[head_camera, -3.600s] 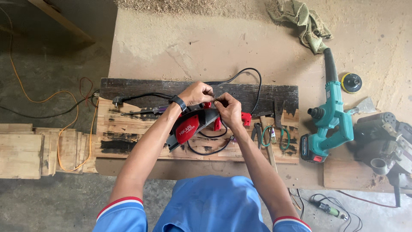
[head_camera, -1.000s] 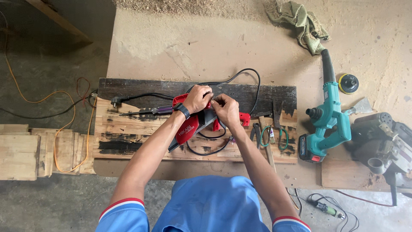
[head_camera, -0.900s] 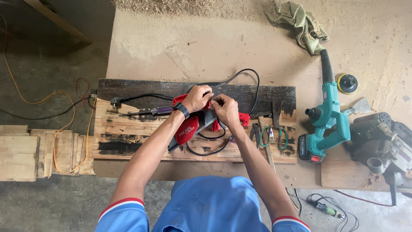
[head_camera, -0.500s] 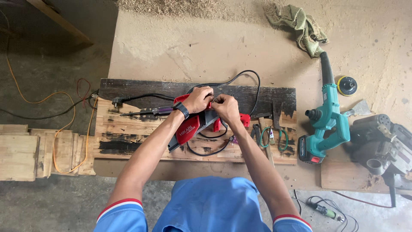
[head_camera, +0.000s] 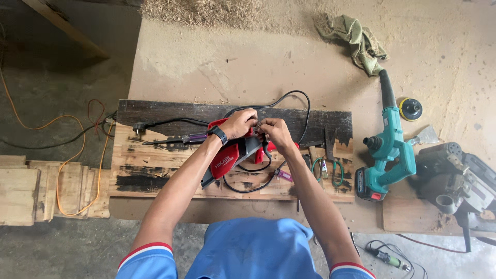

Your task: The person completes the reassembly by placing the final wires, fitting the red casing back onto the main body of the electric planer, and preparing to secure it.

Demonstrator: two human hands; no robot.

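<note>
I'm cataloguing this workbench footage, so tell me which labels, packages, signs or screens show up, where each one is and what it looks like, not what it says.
Lettering on the red power tool: white print along its red side, under the left hand, on the wooden board.
Marking on the teal cordless blower: small pale patch on its upper body, right of the board.
No packages, signs or screens in view.

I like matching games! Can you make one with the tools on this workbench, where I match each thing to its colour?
Things:
1. power tool under both hands
2. cordless blower
3. rag
4. loose cable on the floor

Colours:
A. orange
B. red and black
C. dull green
D. teal

Pairs: 1-B, 2-D, 3-C, 4-A
</note>
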